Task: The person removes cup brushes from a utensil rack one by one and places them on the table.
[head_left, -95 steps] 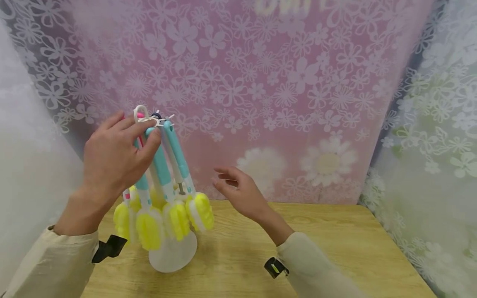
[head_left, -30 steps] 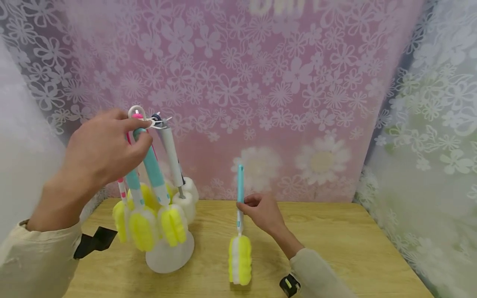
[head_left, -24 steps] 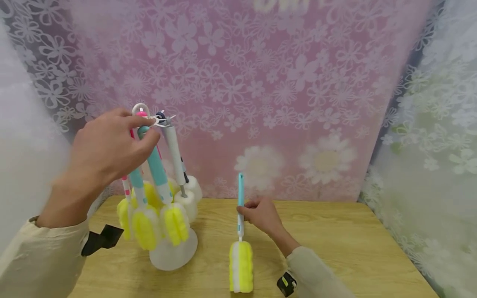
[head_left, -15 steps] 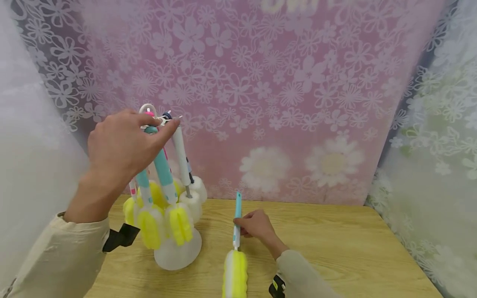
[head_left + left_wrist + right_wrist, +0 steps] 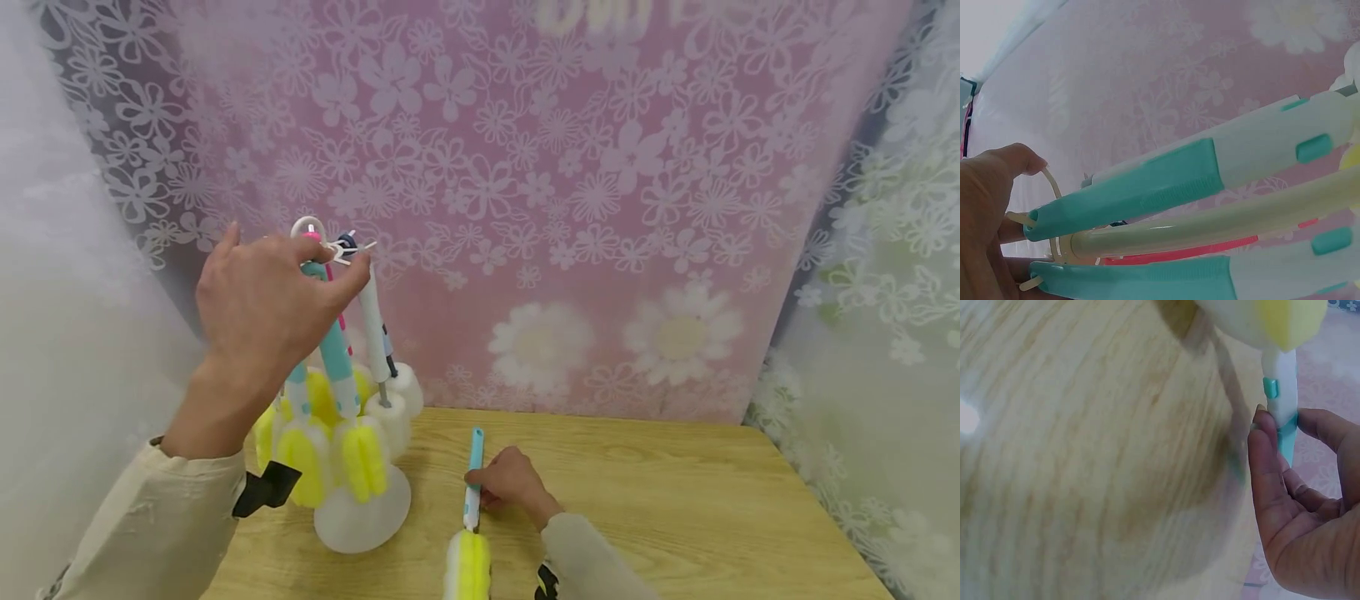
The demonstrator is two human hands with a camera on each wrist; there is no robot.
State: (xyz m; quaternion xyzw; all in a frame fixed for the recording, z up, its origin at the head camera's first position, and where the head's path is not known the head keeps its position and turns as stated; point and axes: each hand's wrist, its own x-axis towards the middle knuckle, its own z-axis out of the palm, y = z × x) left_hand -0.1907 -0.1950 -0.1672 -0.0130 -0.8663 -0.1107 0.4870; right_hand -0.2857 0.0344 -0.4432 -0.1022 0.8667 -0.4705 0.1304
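Observation:
My right hand (image 5: 512, 482) pinches the blue-and-white handle of a sponge cup brush (image 5: 472, 500) between thumb and fingers, low over the table. The brush's yellow-and-white sponge head points toward me, partly cut off by the frame edge. My left hand (image 5: 273, 308) grips the hooked top of a white brush stand (image 5: 363, 521). In the left wrist view, the thumb touches a hook, and a teal-handled brush (image 5: 1147, 194) hangs beside the white pole (image 5: 1222, 222). Several other sponge brushes (image 5: 363, 458) hang around the stand; the hand hides some handles.
White-headed brushes (image 5: 405, 387) hang at the stand's right side. The wood-grain table (image 5: 675, 500) extends to the right. A pink flowered backdrop (image 5: 525, 167) rises behind it, with pale flowered sheeting (image 5: 885, 333) along the right side.
My right hand has taken a cup brush off the stand, moved it right and lowered it toward the table's near side. The left thumb has shifted to another hook at the stand's top.

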